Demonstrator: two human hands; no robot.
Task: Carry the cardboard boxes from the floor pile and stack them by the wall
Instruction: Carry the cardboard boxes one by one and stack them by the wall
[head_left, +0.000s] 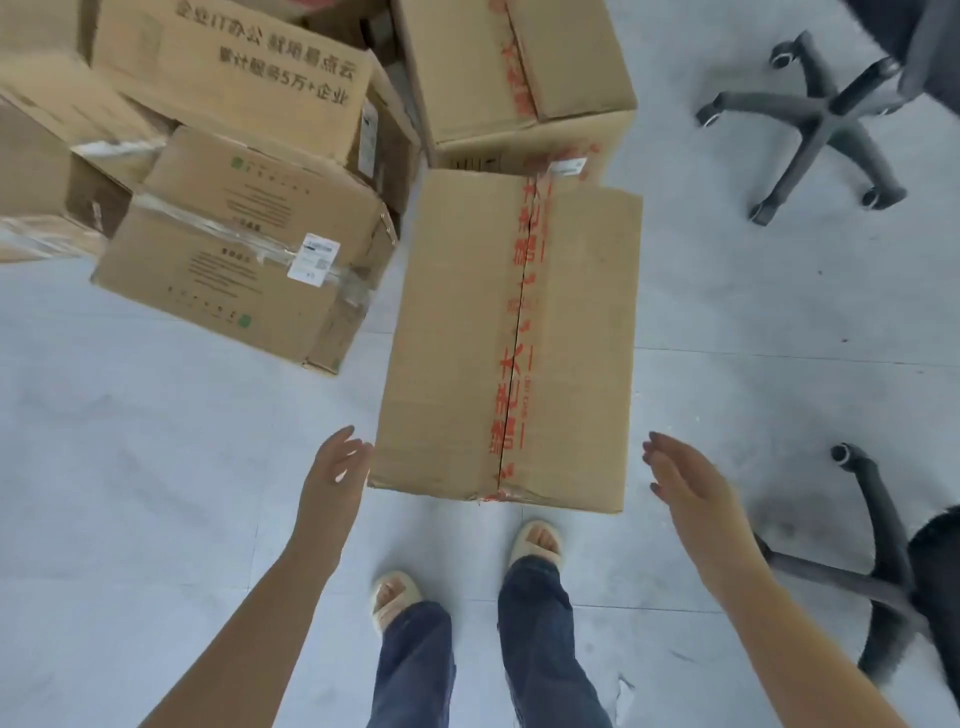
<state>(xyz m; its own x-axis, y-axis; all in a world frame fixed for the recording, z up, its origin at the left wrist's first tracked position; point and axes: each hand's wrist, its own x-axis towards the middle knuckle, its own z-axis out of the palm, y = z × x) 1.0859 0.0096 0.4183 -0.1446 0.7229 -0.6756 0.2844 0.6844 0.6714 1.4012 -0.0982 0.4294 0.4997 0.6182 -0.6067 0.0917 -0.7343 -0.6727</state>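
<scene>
box: the red-taped cardboard box (506, 338) sits between both hands
left hand (335, 475): fingers spread, just beside the box
right hand (685, 480): fingers straight, near the box, not touching

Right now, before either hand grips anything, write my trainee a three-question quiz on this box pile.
1. True or false: the left hand already grips the red-taped box.
2. The box with the white shipping label lies where relative to the red-taped box? A) to its left B) to its right C) on top of it
3. Fill in: beside the right hand, low on the right, stands the base of a ____.

Key:
1. False. Both hands are open, one at each side of the box's near end, with the fingers of the right hand clear of the cardboard.
2. A
3. Office chair
</scene>
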